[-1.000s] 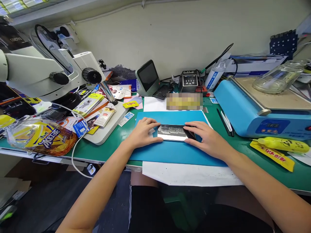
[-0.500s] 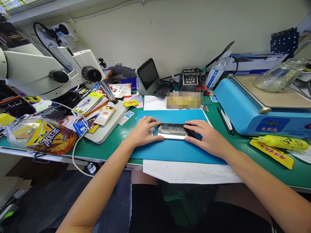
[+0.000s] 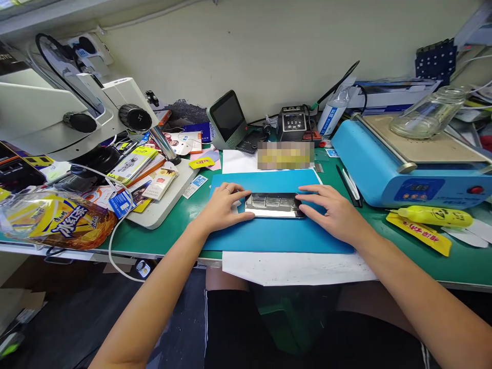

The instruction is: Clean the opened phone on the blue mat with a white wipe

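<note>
A dark, glossy smartphone (image 3: 273, 205) lies flat, screen side up, on the blue mat (image 3: 269, 238), with bright reflections across its glass. At its left end, my left hand (image 3: 226, 206) holds it between the thumb on the near edge and the fingers on the far edge. A ring is on one finger of that hand. My right hand (image 3: 333, 211) is at the phone's other end with fingers spread, the tips at or just beside the corner; whether they touch the glass I cannot tell.
A microscope (image 3: 103, 110) and a drink bottle (image 3: 57, 218) occupy the left. Behind the mat stand a small display (image 3: 229, 115) and a black soldering station (image 3: 292, 123). At right sit a blue heating plate machine (image 3: 388, 171), tweezers (image 3: 351, 185) and a yellow tube (image 3: 434, 215).
My right hand has loosened from the phone's right end, its fingers now wider apart and further right. My left hand keeps its hold. The view has shifted slightly.
</note>
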A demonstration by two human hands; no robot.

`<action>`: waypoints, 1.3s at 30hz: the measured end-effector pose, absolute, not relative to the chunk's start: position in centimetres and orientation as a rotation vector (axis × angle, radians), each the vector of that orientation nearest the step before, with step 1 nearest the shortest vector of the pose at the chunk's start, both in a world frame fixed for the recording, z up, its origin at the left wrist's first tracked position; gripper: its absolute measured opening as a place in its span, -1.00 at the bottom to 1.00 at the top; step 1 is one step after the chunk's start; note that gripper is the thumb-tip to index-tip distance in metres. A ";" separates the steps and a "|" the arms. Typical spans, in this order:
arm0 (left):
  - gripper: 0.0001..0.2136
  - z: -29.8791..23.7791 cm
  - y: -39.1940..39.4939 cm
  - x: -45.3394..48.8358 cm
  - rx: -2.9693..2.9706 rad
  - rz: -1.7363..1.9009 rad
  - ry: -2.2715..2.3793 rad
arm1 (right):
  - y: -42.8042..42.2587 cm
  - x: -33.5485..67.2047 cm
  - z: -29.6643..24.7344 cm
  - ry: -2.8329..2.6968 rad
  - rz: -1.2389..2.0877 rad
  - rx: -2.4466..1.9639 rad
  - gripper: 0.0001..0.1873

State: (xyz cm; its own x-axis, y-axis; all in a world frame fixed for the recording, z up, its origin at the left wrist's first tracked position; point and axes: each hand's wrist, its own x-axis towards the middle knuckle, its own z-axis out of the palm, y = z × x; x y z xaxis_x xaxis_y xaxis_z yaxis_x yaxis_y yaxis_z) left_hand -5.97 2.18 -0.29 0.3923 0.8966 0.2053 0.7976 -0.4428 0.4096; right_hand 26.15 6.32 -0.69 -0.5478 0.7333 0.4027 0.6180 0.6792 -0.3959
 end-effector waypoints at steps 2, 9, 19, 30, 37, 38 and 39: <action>-0.48 -0.4 2.3 -6.0 2.414 0.588 1.502 | 6.4 26.2 -0.8 -2.366 0.299 -1.031 -0.68; -0.52 -0.1 2.1 -6.0 2.438 0.603 1.519 | 6.2 26.0 -0.4 -2.266 0.358 -1.086 -0.63; -0.84 0.2 -0.2 -8.3 2.248 0.595 1.780 | 6.2 25.9 -0.5 -2.225 0.401 -1.087 -0.66; -0.91 0.8 0.5 -2.8 2.360 0.680 1.693 | 6.0 25.9 -0.6 -2.288 0.474 -1.080 -0.58; -0.89 0.8 2.1 2.1 2.377 0.591 1.637 | 6.3 25.9 -1.1 -2.337 0.435 -1.052 -0.53; -0.88 0.8 2.3 3.1 2.397 0.581 1.614 | 6.3 25.9 -1.2 -2.333 0.429 -1.056 -0.53; -0.88 0.9 2.6 3.8 2.420 0.565 1.592 | 6.3 25.9 -1.2 -2.332 0.426 -1.060 -0.52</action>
